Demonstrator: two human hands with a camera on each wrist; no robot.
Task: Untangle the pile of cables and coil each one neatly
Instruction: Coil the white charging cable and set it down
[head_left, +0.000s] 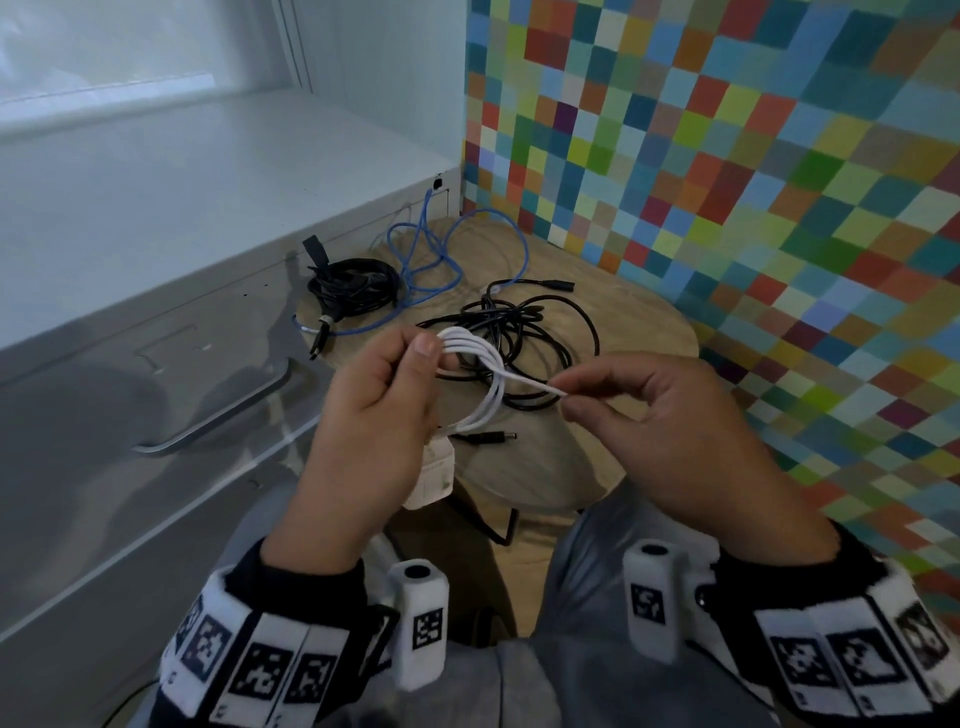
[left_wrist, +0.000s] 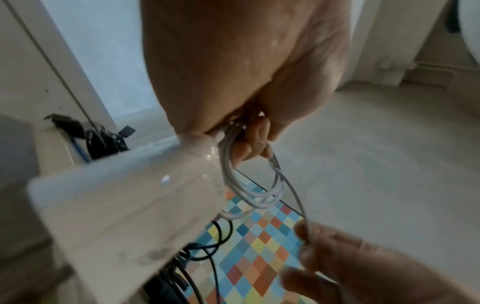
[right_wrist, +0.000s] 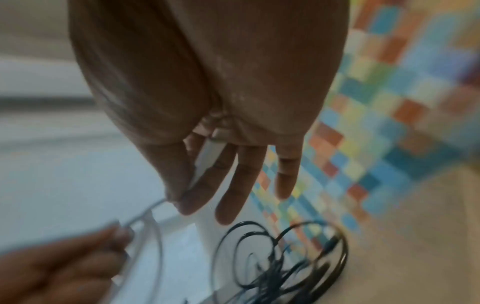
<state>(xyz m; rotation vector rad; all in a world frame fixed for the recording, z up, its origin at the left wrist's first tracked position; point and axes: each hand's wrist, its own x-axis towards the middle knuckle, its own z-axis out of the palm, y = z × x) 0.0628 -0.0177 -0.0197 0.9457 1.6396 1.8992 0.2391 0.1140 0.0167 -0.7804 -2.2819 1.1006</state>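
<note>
My left hand (head_left: 421, 358) grips a bundle of several white cable loops (head_left: 478, 358) above the round wooden table (head_left: 644, 322). The cable's white charger block (head_left: 434, 473) hangs under that palm and fills the left wrist view (left_wrist: 124, 205). My right hand (head_left: 571, 402) pinches the free white strand between thumb and forefinger, its other fingers straight (right_wrist: 179, 197). The strand crosses over the loops (left_wrist: 249, 185). A loose black cable (head_left: 545, 332) lies tangled on the table below, blurred in the right wrist view (right_wrist: 280, 257). A coiled black cable (head_left: 353, 286) and a blue cable (head_left: 426, 260) lie further back.
A grey drawer cabinet with a metal handle (head_left: 218, 415) stands close on the left. A multicoloured checkered wall (head_left: 727, 182) rises at the right and behind the table. A black barrel plug (head_left: 491, 437) lies near the table's front edge, above my knees.
</note>
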